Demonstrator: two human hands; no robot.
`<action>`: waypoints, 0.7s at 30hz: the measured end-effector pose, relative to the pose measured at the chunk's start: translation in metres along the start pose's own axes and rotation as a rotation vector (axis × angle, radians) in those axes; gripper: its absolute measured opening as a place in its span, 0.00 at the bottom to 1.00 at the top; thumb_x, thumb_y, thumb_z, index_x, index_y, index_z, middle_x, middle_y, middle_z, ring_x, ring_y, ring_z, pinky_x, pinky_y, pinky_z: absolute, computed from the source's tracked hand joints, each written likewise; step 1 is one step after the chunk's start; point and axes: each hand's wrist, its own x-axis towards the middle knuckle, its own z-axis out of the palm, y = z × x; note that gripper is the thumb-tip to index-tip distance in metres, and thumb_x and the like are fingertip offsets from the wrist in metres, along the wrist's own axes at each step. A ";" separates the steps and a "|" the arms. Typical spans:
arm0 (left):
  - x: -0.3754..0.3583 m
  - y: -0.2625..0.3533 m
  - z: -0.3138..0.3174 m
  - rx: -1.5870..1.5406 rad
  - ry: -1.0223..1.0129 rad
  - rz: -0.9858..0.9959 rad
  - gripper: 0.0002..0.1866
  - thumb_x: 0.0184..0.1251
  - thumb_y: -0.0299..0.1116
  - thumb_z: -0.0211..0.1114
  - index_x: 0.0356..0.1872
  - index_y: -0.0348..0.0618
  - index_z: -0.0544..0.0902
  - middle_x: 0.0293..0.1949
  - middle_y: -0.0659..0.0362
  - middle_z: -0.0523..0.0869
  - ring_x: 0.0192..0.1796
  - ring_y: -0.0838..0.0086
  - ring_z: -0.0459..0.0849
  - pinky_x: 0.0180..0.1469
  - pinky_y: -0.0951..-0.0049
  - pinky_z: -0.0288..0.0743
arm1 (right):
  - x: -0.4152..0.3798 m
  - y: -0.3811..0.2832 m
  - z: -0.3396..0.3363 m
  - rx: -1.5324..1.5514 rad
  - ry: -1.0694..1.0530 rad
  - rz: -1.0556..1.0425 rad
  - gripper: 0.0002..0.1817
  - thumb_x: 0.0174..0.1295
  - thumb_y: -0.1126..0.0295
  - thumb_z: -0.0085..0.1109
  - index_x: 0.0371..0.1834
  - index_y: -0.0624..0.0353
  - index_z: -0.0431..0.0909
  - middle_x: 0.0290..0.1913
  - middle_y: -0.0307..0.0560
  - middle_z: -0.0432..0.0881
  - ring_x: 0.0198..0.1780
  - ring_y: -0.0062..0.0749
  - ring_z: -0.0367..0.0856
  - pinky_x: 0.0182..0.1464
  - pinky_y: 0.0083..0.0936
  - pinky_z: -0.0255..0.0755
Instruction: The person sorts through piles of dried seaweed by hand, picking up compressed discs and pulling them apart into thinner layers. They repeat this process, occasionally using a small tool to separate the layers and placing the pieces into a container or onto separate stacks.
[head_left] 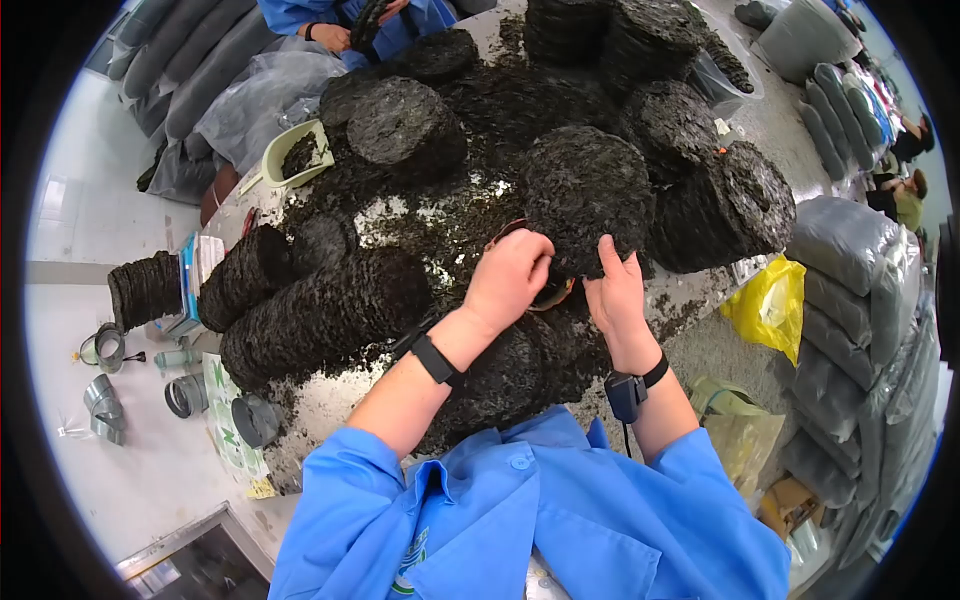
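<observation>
A dark, round cake of dried seaweed (585, 185) stands tilted up in front of me. My right hand (618, 300) grips its lower right edge, the thumb on the near face. My left hand (508, 272) is closed beside the cake's lower left edge. A thin reddish curved piece (507, 231) shows above its fingers, and an orange-edged curved piece (555, 295) shows below; I cannot make out the tool. Under my forearms lies a row of seaweed cakes (500, 375), partly hidden.
Stacked seaweed cakes (325, 315) lie to the left, more (725, 205) to the right. Loose flakes cover the table around a pale green dustpan (297, 153). A yellow bag (768, 305) hangs at the right edge. Across the table, a co-worker's hand (330, 37) is near a dark cake.
</observation>
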 end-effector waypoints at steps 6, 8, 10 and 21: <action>-0.006 0.003 0.010 0.086 0.058 -0.036 0.06 0.63 0.25 0.73 0.39 0.41 0.86 0.34 0.55 0.85 0.35 0.62 0.85 0.38 0.66 0.81 | -0.012 0.002 0.024 0.136 0.211 0.127 0.18 0.80 0.66 0.56 0.69 0.48 0.70 0.65 0.39 0.80 0.65 0.36 0.78 0.67 0.50 0.72; -0.004 0.002 0.008 0.093 0.026 -0.046 0.05 0.63 0.26 0.73 0.39 0.41 0.87 0.34 0.55 0.85 0.34 0.65 0.85 0.38 0.67 0.81 | -0.007 0.015 0.011 0.174 0.111 0.080 0.18 0.80 0.65 0.57 0.70 0.45 0.70 0.66 0.38 0.79 0.67 0.36 0.77 0.68 0.57 0.68; -0.001 0.006 0.004 0.099 -0.007 -0.055 0.05 0.63 0.26 0.73 0.38 0.40 0.87 0.33 0.56 0.85 0.34 0.67 0.85 0.37 0.69 0.81 | -0.004 0.020 0.002 0.211 0.013 0.032 0.19 0.79 0.65 0.58 0.70 0.43 0.70 0.67 0.37 0.79 0.68 0.37 0.76 0.69 0.64 0.63; 0.006 0.007 -0.017 0.176 0.031 -0.039 0.04 0.61 0.30 0.75 0.35 0.44 0.90 0.33 0.58 0.85 0.38 0.62 0.84 0.44 0.63 0.79 | -0.015 0.005 -0.013 0.079 0.153 0.062 0.26 0.78 0.66 0.59 0.75 0.47 0.62 0.71 0.43 0.75 0.70 0.41 0.75 0.70 0.57 0.66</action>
